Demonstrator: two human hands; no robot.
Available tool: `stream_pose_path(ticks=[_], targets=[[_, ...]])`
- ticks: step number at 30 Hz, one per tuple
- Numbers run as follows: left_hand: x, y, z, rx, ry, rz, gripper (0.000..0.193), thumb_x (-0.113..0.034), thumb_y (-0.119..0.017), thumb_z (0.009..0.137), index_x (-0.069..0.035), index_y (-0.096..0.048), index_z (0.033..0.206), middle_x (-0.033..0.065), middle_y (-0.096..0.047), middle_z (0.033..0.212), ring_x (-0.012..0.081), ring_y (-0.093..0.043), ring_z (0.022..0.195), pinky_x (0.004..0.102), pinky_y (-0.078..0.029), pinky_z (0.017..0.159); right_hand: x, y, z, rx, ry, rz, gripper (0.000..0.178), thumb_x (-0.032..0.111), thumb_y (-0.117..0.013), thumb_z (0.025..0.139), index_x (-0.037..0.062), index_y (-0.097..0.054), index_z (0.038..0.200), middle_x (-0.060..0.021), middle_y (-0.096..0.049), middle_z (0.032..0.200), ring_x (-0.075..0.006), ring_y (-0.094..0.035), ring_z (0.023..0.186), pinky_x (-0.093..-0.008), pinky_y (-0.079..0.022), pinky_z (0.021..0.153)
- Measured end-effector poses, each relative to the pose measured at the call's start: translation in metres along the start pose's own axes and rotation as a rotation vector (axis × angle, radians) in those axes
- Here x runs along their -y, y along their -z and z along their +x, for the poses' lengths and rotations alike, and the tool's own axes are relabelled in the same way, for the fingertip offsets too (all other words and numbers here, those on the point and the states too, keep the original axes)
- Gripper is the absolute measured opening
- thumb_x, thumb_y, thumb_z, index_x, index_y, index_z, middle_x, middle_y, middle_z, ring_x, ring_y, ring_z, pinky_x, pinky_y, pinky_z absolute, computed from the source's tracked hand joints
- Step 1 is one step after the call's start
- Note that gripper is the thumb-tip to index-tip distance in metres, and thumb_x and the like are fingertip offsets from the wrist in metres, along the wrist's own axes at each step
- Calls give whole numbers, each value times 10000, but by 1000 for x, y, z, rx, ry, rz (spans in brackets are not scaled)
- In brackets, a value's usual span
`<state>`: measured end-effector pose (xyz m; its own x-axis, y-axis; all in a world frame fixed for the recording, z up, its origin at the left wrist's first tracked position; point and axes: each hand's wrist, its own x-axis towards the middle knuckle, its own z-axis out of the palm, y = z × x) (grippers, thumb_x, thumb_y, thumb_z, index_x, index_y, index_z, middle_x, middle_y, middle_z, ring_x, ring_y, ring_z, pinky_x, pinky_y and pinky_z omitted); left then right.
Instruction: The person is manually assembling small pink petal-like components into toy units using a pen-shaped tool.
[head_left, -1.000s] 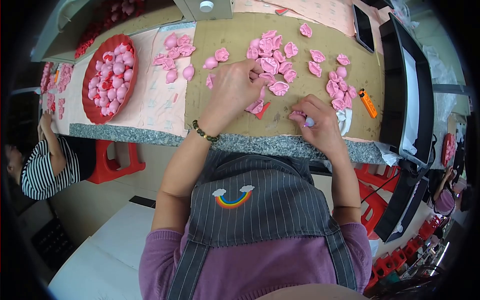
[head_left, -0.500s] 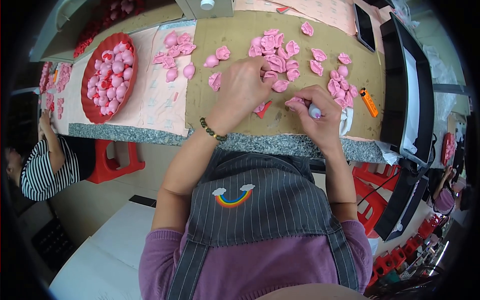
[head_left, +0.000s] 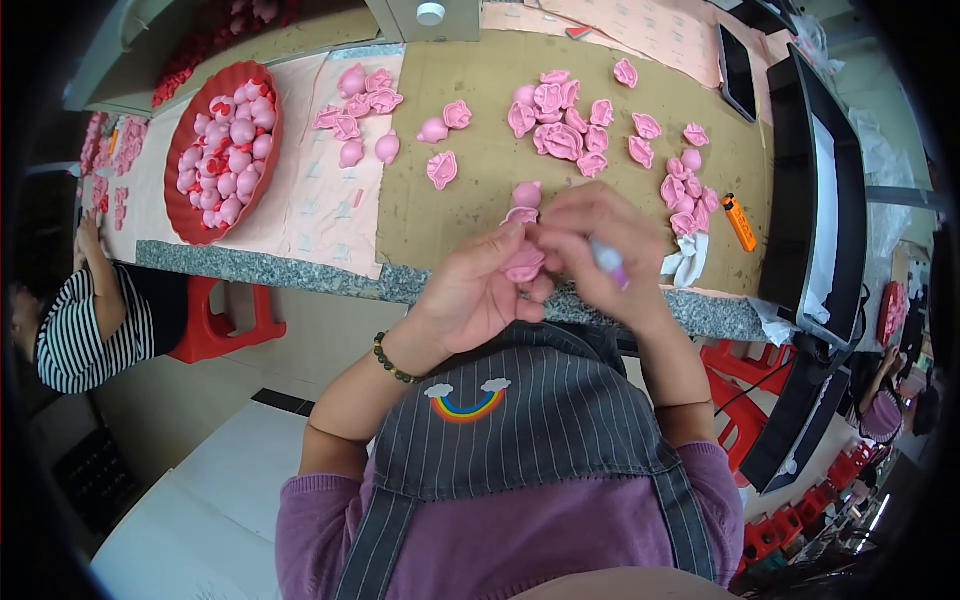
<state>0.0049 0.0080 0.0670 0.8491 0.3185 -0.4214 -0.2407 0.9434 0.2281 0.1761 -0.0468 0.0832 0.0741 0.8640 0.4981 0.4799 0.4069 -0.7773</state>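
Observation:
Near the table's front edge my left hand, palm turned up, has a pink ruffled petal-like piece between its thumb and fingers. My right hand is close beside it, its fingertips at the piece and partly blurred. A small whitish tube with a purple tip is tucked in my right hand. Just beyond my fingers a pink ball with a small nub lies on the brown cardboard. More pink ruffled pieces are heaped farther back.
At left stands a red scalloped tray of pink balls with red bits. An orange lighter and a white cloth lie at right, before a black box. A phone lies behind. Someone in stripes sits at left.
My left hand has come back from the heap toward the front edge and turned palm up with a petal piece. My right hand has moved left to meet it, still holding the tube.

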Motion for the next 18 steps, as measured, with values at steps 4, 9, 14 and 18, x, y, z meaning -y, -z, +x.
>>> stream_pose_path(ticks=[4,9,14,18], targets=[[-12,32,-5,102,-43,-18,346,-335,-424,1025,-34,-584,965,85,-565,886,168,-536,726,258,-424,532,-27,8,12,237,1,-360,330,-69,-696,627,-2,-677,950,-121,-647,991,-276,-622,901,-350,-506,756],[-22,43,-7,101,-177,42,318,-292,-440,1019,-21,-575,919,104,-547,856,194,-535,716,263,-436,513,-31,-3,12,444,99,-509,412,-44,-695,525,25,-663,930,-94,-607,946,-289,-587,912,-391,-486,770],[-19,39,-1,11,-213,345,253,-194,-481,1003,30,-595,972,115,-619,883,196,-625,749,308,-545,595,-40,12,5,293,94,-490,376,-34,-726,591,24,-655,955,-95,-616,897,-241,-605,775,-338,-480,635],[-15,23,9,21,-189,375,275,-198,-484,1003,49,-597,1049,125,-640,929,174,-631,761,309,-549,603,-41,32,-8,13,-334,-80,295,3,-703,731,9,-645,1020,-80,-649,934,-175,-617,760,-302,-464,588]])
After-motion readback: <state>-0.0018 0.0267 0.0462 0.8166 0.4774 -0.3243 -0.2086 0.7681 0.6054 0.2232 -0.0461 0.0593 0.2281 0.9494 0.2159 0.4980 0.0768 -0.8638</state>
